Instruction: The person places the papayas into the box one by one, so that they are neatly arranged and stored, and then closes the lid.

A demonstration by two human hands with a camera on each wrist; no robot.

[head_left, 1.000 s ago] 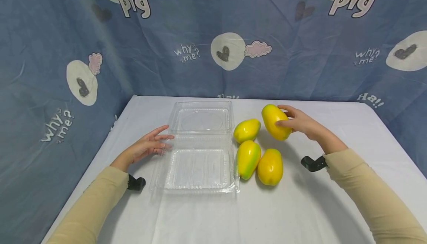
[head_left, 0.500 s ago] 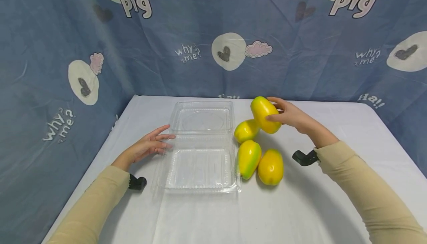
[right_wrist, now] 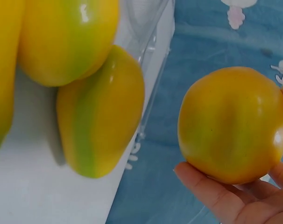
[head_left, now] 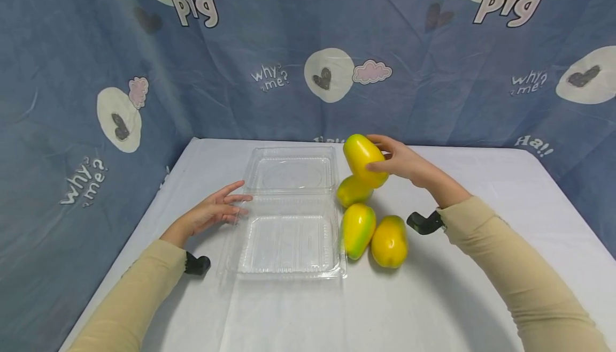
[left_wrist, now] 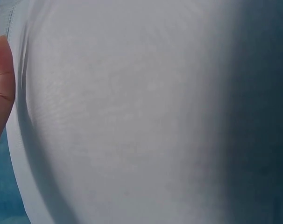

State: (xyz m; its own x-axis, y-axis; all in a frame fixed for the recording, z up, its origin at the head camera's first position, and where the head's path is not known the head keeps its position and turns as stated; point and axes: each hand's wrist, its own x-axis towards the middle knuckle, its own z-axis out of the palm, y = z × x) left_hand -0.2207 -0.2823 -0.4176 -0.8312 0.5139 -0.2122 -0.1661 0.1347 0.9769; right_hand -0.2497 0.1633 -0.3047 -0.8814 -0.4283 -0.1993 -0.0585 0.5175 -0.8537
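My right hand (head_left: 404, 163) grips a yellow mango (head_left: 360, 155) between thumb and fingers, raised above the table. In the head view it overlaps a second mango (head_left: 351, 193) behind the others. Two more, a green-streaked mango (head_left: 358, 231) and a yellow mango (head_left: 390, 242), lie side by side nearer me. From the right wrist, the held mango (right_wrist: 232, 126) appears end-on with fingers under it. A clear plastic clamshell box (head_left: 289, 245) lies unfolded, its lid (head_left: 295, 171) at the back. My left hand (head_left: 209, 212) has its fingers spread, fingertips right at the box's left edge.
A white cloth covers the table (head_left: 289, 314). Behind and to the left hangs a blue printed curtain (head_left: 231, 106). Black camera mounts sit under both wrists, the right mount (head_left: 425, 223) near the front right mango.
My right hand has carried the mango leftward and slightly up, from the right of the back mango to above it. The left hand, box and other mangoes have stayed put.
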